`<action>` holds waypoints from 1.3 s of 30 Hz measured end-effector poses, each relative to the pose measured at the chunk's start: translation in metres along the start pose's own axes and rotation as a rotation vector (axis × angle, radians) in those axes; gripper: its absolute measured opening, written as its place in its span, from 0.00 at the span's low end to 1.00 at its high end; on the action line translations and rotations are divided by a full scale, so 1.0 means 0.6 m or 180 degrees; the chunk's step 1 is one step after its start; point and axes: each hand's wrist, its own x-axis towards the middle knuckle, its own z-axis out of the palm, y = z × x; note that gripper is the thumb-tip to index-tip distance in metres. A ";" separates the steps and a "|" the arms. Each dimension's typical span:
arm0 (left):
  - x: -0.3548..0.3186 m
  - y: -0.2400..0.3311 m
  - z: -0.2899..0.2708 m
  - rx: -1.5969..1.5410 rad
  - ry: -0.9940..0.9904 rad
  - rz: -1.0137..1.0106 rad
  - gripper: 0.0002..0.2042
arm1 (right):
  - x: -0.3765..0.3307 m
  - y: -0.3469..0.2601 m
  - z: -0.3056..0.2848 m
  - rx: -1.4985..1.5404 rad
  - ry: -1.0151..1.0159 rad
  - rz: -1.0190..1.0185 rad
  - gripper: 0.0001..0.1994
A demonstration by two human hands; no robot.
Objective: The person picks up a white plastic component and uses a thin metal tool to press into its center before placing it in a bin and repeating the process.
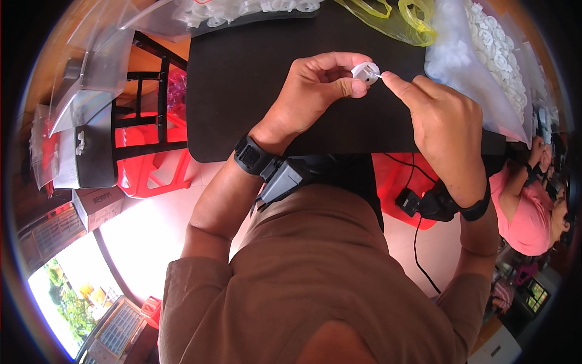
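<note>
Above the dark table (254, 79), my left hand (315, 91) pinches a small round white plastic part (367, 72) between thumb and fingers. Slots or openings show in the face of that part, which is tilted toward me. My right hand (445, 118) is closed, with its index finger reaching to the right edge of the round part. A thin white piece (378, 76) sticks out at that fingertip and touches or nearly touches the part. The right thumb is hidden behind the hand, so the full grip cannot be seen.
Bags of white plastic parts lie at the far edge (254, 13) and at the right (500, 57). A yellow plastic bag (406, 24) rests between them. Red stools (151, 164) stand at the left. A black cable (418, 255) hangs near my right arm. Another person (527, 212) sits at the right.
</note>
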 end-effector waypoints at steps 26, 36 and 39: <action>0.007 0.003 0.001 -0.0420 0.0008 -0.0033 0.19 | -0.012 0.002 -0.010 -0.0004 0.0245 0.0116 0.22; 0.007 0.004 0.001 -0.0306 -0.0007 0.0009 0.18 | -0.007 -0.006 -0.006 -0.0239 0.0228 -0.0039 0.20; 0.007 0.004 0.002 -0.0320 0.0008 0.0023 0.18 | -0.003 -0.009 -0.008 -0.0295 0.0218 -0.0082 0.20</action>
